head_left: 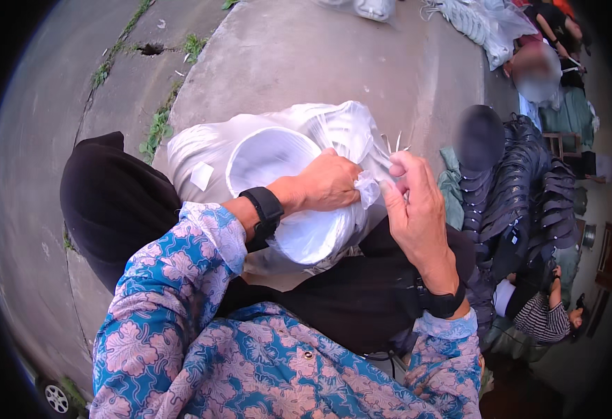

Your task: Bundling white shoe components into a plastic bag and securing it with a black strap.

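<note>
A large translucent white plastic bag [201, 143] lies between my knees, packed with white rounded items. Two pale round shapes show at its near side, an upper hollow one [271, 157] and a lower one [313, 237]. My left hand [328, 183] is closed around the bag's gathered plastic, and a crumpled tuft sticks out past the fingers. Just to the right, my right hand [418, 209] has its thumb and curled fingers drawn together close to that tuft. What they pinch is too small to make out. Thin white strips [398, 142] stick up behind its fingertips.
Long stacks of dark caps [515, 188] stand on the right, beside green sacking [451, 185]. More white bagged goods [477, 24] lie at the far right. Several people are there, one in a striped top [540, 315]. Weeds [156, 133] grow along a pavement crack.
</note>
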